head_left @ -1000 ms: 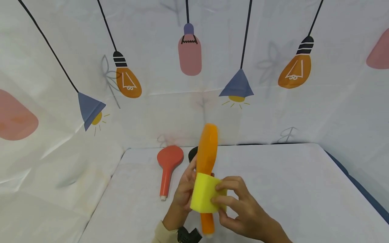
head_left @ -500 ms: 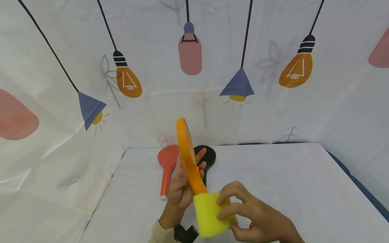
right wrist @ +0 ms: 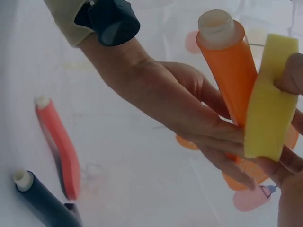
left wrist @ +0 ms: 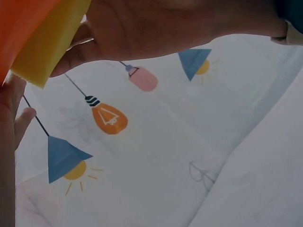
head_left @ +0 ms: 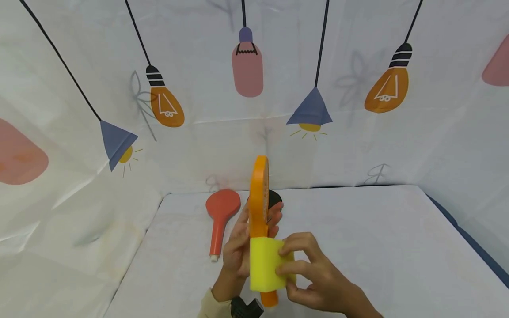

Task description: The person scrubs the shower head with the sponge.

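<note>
My left hand (head_left: pixel 237 254) holds an orange hand shower (head_left: pixel 259 196) up above the table, its face turned edge-on to the right. Several left fingertips show behind the head. Between thumb and fingers, my right hand (head_left: pixel 322 276) pinches a yellow sponge (head_left: pixel 264 265) and presses it along the handle. The handle's lower end sticks out below the sponge. In the right wrist view the orange handle (right wrist: pixel 227 71) ends in a whitish threaded collar, with the sponge (right wrist: pixel 267 109) lying beside it. Part of the sponge (left wrist: pixel 52 42) shows in the left wrist view.
A red hand shower (head_left: pixel 222 210) lies on the white table (head_left: pixel 358 247), left of my hands. Near the back edge, a black hand shower (head_left: pixel 275 197) is mostly hidden behind my left hand. A sheet printed with lamps (head_left: pixel 310 108) hangs behind the table.
Half a second ago the orange shower leaned left with the sponge low, covering its handle end. Now it stands more upright and the sponge sits higher, nearer the head.
</note>
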The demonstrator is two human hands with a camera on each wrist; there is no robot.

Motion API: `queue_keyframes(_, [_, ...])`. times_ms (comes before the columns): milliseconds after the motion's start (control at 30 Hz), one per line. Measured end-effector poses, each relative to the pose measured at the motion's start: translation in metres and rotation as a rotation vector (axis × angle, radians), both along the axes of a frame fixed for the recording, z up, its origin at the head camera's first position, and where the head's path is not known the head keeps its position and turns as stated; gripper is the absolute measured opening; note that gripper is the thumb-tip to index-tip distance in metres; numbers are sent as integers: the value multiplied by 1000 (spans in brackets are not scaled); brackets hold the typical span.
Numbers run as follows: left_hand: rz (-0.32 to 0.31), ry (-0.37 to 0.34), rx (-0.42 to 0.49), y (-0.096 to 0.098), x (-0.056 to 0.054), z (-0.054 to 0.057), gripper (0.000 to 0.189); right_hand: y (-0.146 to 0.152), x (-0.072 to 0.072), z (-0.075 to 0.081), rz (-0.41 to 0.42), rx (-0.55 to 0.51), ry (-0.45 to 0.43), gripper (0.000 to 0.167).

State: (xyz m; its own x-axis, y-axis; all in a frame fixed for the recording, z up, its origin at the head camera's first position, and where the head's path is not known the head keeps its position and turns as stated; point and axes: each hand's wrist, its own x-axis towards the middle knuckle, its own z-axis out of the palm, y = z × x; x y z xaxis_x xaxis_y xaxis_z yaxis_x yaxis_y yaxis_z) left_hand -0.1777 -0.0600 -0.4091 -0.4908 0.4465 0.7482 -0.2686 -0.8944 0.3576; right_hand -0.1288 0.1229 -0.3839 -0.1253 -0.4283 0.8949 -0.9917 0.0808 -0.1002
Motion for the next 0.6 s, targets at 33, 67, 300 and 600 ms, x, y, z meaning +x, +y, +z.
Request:
queue_keyframes(33, [2,1,-19,1,1,-1,61,-1,-1,1,-23,-16,27,11])
queue_keyframes(67, [2,-1,-36,1,1,-2,61,-2,-1,2,-47,-29,46,11])
queue_keyframes(300, [53,-67,-98,-3,1,-5,67,-2,0,2,-174,-57,95,15])
queue_keyframes(600, [240,-219,-183,-15,-3,-3,47,5,2,-9,-145,183,-43,22])
